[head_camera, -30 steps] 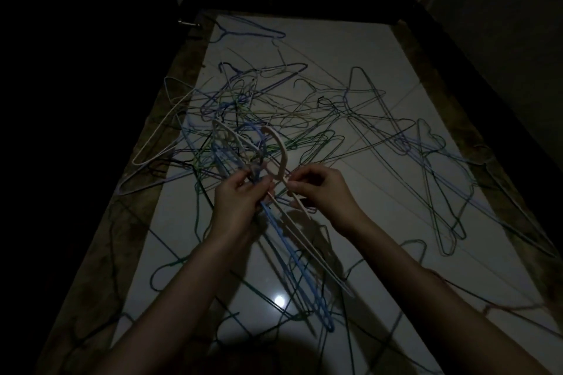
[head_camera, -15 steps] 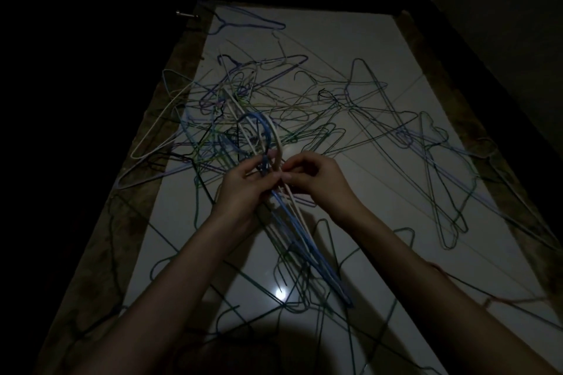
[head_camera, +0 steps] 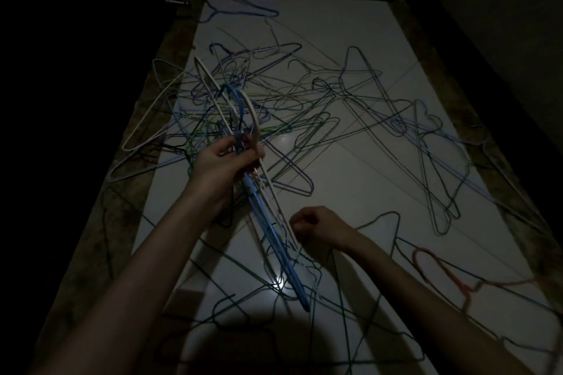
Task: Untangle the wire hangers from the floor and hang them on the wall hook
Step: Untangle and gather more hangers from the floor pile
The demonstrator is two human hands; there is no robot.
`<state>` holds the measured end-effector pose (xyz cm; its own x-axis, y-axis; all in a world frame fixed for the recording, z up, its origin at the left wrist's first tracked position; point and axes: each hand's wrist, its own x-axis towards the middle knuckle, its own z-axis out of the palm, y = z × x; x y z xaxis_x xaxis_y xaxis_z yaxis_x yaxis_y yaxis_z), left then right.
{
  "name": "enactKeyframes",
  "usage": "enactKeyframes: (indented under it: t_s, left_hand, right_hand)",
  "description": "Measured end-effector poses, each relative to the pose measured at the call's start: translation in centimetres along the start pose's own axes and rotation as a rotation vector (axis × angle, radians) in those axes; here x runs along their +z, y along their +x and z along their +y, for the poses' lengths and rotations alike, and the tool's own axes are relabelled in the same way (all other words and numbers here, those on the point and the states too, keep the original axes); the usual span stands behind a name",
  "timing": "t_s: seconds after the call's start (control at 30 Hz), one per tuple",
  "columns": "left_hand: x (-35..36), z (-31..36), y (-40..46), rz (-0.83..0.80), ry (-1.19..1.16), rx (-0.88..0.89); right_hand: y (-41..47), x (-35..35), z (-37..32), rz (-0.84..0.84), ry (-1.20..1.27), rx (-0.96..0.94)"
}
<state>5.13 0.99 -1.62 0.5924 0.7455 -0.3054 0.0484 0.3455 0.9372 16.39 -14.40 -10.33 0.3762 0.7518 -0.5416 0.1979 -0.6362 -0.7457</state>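
Observation:
A bundle of wire hangers (head_camera: 268,222), blue and white, slants from upper left to lower middle above the floor. My left hand (head_camera: 227,158) grips the bundle at its necks, with the hooks sticking up past my fingers. My right hand (head_camera: 316,225) is lower and to the right, its fingers curled, pinching a thin wire at the bundle's right edge. A tangled pile of hangers (head_camera: 304,106) in blue, green, white and dark wire covers the floor beyond my hands. No wall hook is in view.
The pale glossy floor tiles (head_camera: 365,179) have a brown mottled border (head_camera: 122,216) on both sides, and dark walls beyond. A pink hanger (head_camera: 441,271) lies at the lower right. Loose green hangers (head_camera: 335,313) cross the floor near my arms. The room is very dim.
My right hand let go of the hanger necks and dropped down and to the right along the bundle. My left hand lifted the bundle slightly up and left.

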Motion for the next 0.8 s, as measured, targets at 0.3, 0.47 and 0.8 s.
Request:
enactKeyframes:
  t_s: [0.3, 0.47, 0.8]
  left_hand:
    - [-1.7, 0.2, 0.5, 0.002, -0.065, 0.010]
    - [-2.4, 0.5, 0.9, -0.003, -0.124, 0.025]
    - [-3.1, 0.4, 1.2, 0.064, -0.073, 0.100]
  right_hand:
    - [-0.7, 0.5, -2.0, -0.125, 0.417, 0.026]
    - [-0.6, 0.1, -2.7, -0.128, 0.291, -0.007]
    - [-0.8, -1.2, -3.0, -0.040, 0.280, -0.048]
